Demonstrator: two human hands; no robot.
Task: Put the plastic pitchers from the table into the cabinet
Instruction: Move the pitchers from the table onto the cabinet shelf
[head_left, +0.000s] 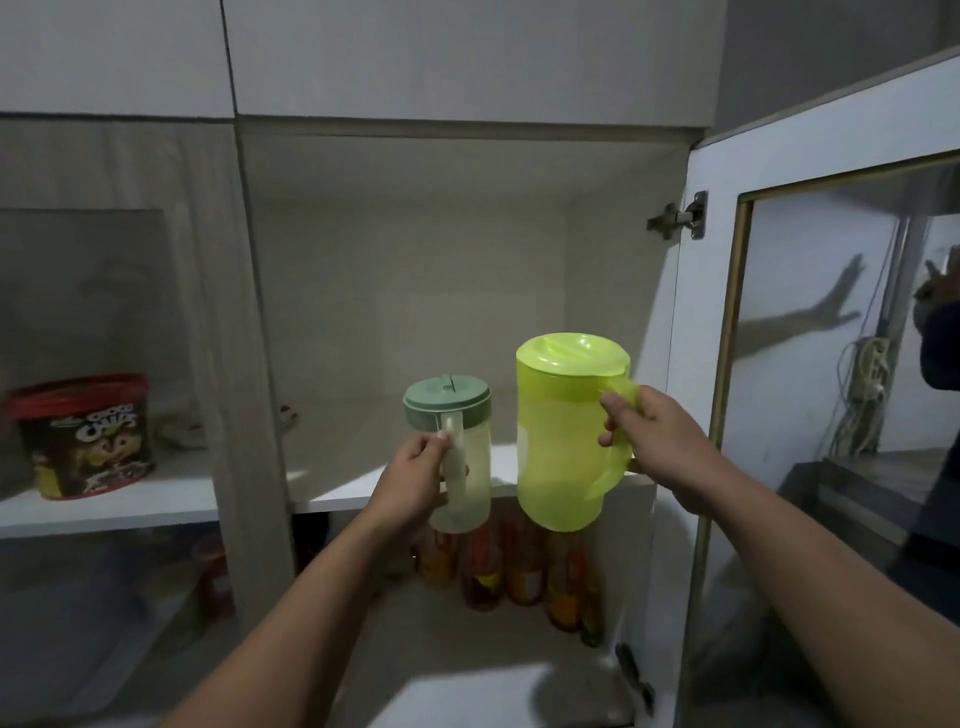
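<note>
White cabinet (415, 260) shelving stands open ahead of both hands, its glass door (831, 364) swung out beyond the right one. Left hand (410, 480) grips the handle of the small clear pitcher (470, 457) with a grey-green lid; right hand (660, 441) grips the handle of the lime-green pitcher (563, 441), both held just in front of the shelf edge (337, 501), above bottles (519, 571).

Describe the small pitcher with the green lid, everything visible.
The small pitcher has a clear, faintly green-tinted plastic body, slim and cylindrical, a matte sage-green round lid with a notched tab on top, and a translucent handle facing the camera. It looks empty. It is held upright, slightly tilted, in front of the open cabinet's middle shelf, not yet set down. The left hand grips its handle; nothing else touches it.
</note>
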